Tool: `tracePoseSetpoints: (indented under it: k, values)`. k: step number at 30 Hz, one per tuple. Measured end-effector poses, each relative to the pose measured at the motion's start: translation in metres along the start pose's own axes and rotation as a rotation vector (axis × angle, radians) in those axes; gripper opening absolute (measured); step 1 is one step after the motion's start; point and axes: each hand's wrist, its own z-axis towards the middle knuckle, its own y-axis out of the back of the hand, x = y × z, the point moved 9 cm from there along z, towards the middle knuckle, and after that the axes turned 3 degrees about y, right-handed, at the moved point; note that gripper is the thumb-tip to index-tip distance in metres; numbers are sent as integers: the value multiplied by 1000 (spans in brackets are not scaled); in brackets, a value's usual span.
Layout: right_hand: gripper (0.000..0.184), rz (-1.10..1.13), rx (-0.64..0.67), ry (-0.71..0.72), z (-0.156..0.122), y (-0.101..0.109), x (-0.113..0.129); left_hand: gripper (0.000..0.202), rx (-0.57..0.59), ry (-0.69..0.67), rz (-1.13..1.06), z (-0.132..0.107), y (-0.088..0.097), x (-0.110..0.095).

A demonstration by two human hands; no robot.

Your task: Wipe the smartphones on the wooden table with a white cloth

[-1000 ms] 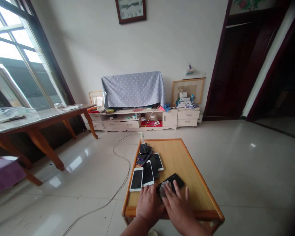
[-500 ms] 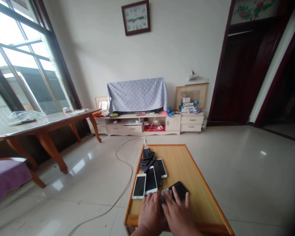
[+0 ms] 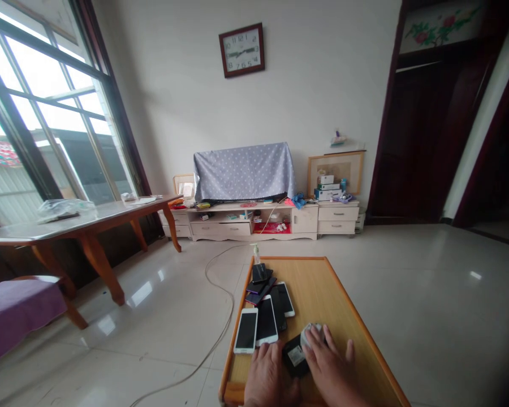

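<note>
A black phone (image 3: 294, 357) with a pale label patch on its upper face lies at the near end of the wooden table. Along its left edge is my left hand (image 3: 263, 376), fingers together and closed against it; its thumb is low beside the near edge and partly hidden. My right hand (image 3: 331, 362) presses a crumpled pale grey cloth (image 3: 310, 333) onto the phone's far right part, with its outer fingers spread. Just beyond my left hand lie a white-framed phone (image 3: 246, 330) and a larger white phone (image 3: 266, 321).
More dark phones (image 3: 261, 288) overlap along the left edge of the small table (image 3: 322, 288), with a pump bottle (image 3: 256, 253) behind them. A cable (image 3: 227, 316) runs over the floor. A long table (image 3: 123, 210) stands left, and a low cabinet (image 3: 233, 227) lines the wall.
The cloth and my right hand have moved right and away over the black phone, uncovering its label patch. The phone now sits nearer my left hand. The whole view has shifted slightly.
</note>
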Motion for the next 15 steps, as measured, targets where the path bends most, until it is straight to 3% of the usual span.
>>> tracePoseSetpoints:
  k: [3,5,7,12,15]
  values:
    - [53,54,95,155,-16,-19,38,57,42,18,23,1,-4,3]
    - [53,96,153,218,-23,-27,52,54,88,30,39,2,-8,5]
    - [53,101,165,199,-21,-25,45,54,98,35,44,1,-6,5]
    - [55,7,77,-52,-5,-2,-8,67,85,29,41,-1,2,-5]
    - [52,30,73,-11,-12,-14,8,64,95,57,47,-2,1,-2]
